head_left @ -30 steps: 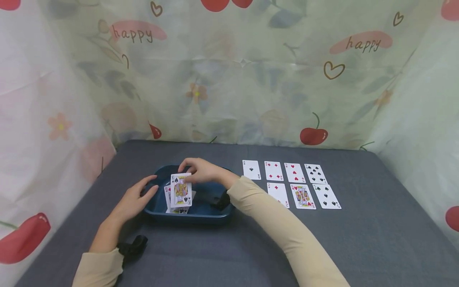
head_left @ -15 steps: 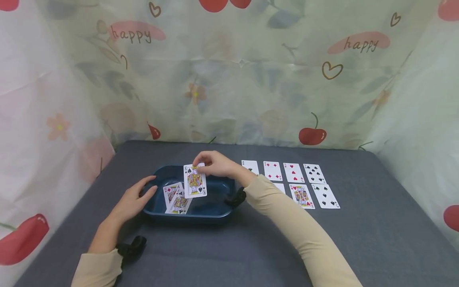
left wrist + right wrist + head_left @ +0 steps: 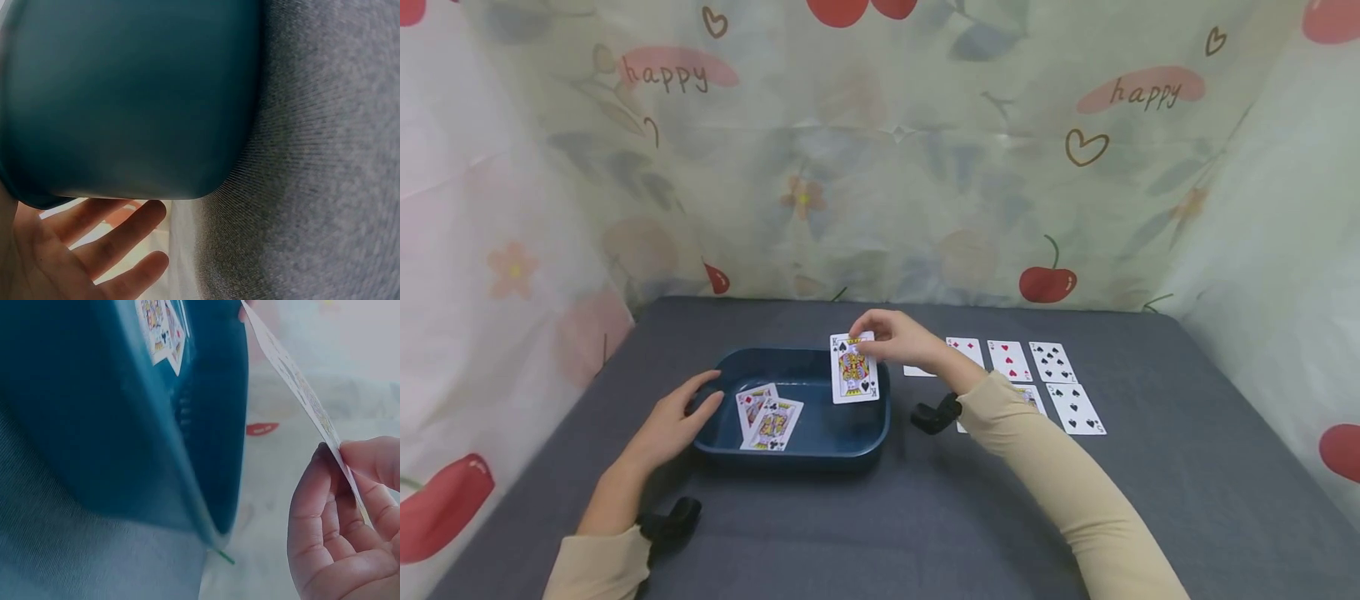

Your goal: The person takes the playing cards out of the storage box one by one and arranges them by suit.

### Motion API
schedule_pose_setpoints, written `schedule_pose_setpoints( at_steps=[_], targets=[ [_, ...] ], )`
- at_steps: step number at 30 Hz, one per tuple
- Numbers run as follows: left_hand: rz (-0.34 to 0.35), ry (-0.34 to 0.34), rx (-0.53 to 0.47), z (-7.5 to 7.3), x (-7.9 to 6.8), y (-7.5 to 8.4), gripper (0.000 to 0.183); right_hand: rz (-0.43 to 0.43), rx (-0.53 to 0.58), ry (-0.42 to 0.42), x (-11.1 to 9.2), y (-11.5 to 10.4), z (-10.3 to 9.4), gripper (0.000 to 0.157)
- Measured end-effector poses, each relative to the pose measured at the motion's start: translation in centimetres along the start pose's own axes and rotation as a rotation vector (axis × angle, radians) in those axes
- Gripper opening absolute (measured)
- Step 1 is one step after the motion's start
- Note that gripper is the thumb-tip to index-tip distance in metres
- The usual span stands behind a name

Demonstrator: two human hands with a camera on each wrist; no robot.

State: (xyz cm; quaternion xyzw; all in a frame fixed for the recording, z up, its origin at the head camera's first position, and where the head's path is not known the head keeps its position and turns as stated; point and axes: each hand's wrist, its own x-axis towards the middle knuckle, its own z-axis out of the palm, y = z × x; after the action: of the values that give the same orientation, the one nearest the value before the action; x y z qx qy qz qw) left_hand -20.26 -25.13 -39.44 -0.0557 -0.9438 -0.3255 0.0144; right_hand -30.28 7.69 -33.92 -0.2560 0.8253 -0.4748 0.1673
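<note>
My right hand [image 3: 902,340] pinches the king of spades [image 3: 852,382] between thumb and fingers. The card overlaps the right end of the dark blue tray [image 3: 820,429] in the head view. Nearly edge-on in the right wrist view, the king of spades [image 3: 297,387] shows beside the tray wall. Inside the tray lie a king of clubs [image 3: 775,427] and, partly under it, a diamonds face card [image 3: 747,402]. My left hand [image 3: 662,427] is at the tray's left end. Its fingers extend beside the outer tray wall [image 3: 137,100] in the left wrist view.
Face-up cards stand in two rows at the right, among them a seven of spades [image 3: 1052,363], a hearts card [image 3: 1009,362] and a five of spades [image 3: 1077,410]. My right sleeve [image 3: 1045,442] hides others. A patterned curtain [image 3: 895,200] hangs behind the grey table [image 3: 820,533].
My right hand has lifted the king of spades off the other cards and carried it rightward to the tray's right end, uncovering the king of clubs. The left hand has stayed at the tray.
</note>
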Motion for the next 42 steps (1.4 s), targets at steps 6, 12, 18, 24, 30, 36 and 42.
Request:
schedule_pose_setpoints(
  at_steps=[6,12,18,24,30,36,42],
  targets=[
    [-0.001,-0.004,0.001,0.0,0.0,-0.1,0.055,0.007,-0.007,0.038,-1.3,0.8,-1.1,0.022],
    [-0.001,-0.005,-0.003,0.0,0.0,-0.1,0.055,0.000,-0.006,0.058,-2.5,1.5,-2.0,0.024],
    [-0.010,-0.008,-0.001,0.1,0.0,0.0,0.056,-0.006,0.005,0.077,-4.1,2.4,-3.4,0.027],
    [-0.018,-0.013,0.004,0.1,0.0,0.1,0.056,0.039,-0.001,0.123,-6.1,3.6,-5.0,0.029],
    [-0.013,-0.011,0.000,0.0,0.0,0.0,0.056,0.084,-0.029,0.180,-8.3,5.1,-6.8,0.031],
    [-0.016,-0.014,-0.004,0.0,0.0,0.0,0.056,0.145,-0.087,0.228,-10.3,6.5,-8.6,0.033],
    [-0.012,-0.012,-0.005,0.0,0.0,-0.1,0.056,0.179,-0.117,0.249,-11.9,7.3,-9.7,0.034]
  ],
)
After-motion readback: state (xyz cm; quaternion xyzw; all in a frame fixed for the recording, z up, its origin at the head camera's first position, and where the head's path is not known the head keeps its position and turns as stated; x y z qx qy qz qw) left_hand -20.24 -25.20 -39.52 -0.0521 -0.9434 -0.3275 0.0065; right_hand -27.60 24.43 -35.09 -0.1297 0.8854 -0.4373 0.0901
